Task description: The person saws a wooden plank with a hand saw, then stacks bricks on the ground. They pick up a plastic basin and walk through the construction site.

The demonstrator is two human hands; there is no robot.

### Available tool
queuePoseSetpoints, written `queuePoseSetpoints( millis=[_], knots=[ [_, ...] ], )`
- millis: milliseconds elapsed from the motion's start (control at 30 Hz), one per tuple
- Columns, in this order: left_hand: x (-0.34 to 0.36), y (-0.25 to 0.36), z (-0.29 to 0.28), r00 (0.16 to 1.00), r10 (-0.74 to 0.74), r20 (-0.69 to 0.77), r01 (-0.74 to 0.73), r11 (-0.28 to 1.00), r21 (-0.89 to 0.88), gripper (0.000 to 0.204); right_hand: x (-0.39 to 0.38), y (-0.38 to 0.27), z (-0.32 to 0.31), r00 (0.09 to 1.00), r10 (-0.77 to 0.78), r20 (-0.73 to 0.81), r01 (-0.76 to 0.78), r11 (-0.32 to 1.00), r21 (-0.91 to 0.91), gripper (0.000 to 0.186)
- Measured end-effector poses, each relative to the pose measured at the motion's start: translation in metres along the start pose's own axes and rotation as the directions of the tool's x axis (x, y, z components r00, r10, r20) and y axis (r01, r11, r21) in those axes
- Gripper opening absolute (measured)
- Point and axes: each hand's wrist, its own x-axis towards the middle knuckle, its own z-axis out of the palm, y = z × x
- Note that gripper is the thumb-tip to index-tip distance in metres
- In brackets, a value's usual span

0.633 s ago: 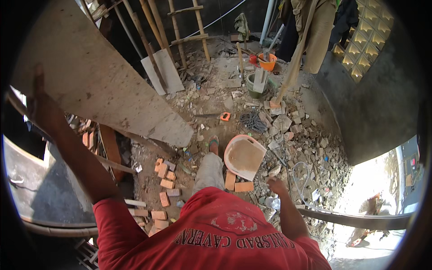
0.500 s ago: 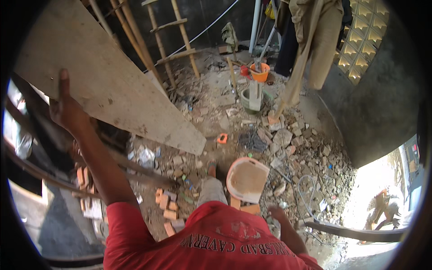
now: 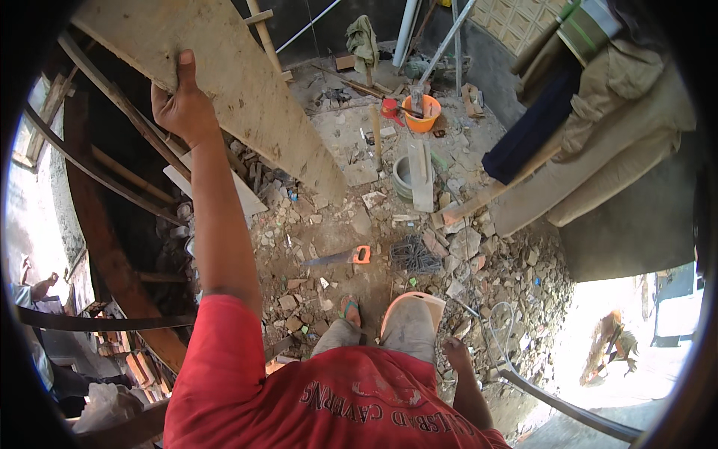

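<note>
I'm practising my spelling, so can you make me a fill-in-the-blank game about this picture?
The ____ hand holds the big flat board.
The shirt is coloured ____.
The saw has an ____ handle.
In the picture, the dark wire bundle lies to the saw's ____.

Missing words: left; red; orange; right.

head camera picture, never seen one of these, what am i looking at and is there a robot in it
No robot works here: these are a person's bare hands. A wide fisheye camera on the head looks down past the red shirt, and bends straight edges near its rim. The left hand grips a large flat board by its edge, thumb on top. The right hand hangs low; I see nothing held in it. On the ground lie rubble and a saw with an orange handle; farther off stands an orange bucket.
</note>
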Motion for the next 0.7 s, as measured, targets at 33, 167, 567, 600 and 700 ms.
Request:
queuePoseSetpoints(
  millis=[33,167,567,600,700],
  knots=[
    [0.008,-0.014,0.000,1.000,0.020,-0.021,-0.020,1.000,0.008,0.037,0.007,-0.021,0.000,1.000,-0.009,-0.006,0.008,1.000,-0.022,0.039],
    [0.009,-0.102,-0.062,0.994,0.056,-0.097,-0.039,0.985,0.170,0.048,0.084,-0.038,0.012,0.987,-0.118,0.108,0.118,0.993,0.005,0.036],
    [-0.440,-0.286,-0.438,0.143,-0.809,-0.570,0.751,0.464,-0.470,0.061,0.403,-0.217,0.118,0.848,-0.257,0.463,0.475,0.755,-0.452,0.041],
    [-0.471,-0.279,-0.470,0.102,-0.795,-0.598,0.777,0.439,-0.451,0.059,0.429,-0.229,0.139,0.829,-0.326,0.455,0.532,0.711,-0.460,0.041],
    [-0.531,-0.269,-0.506,0.017,-0.684,-0.729,0.751,0.490,-0.443,0.056,0.509,-0.230,0.223,0.773,-0.208,0.599,0.597,0.559,-0.576,0.041]
  ],
)
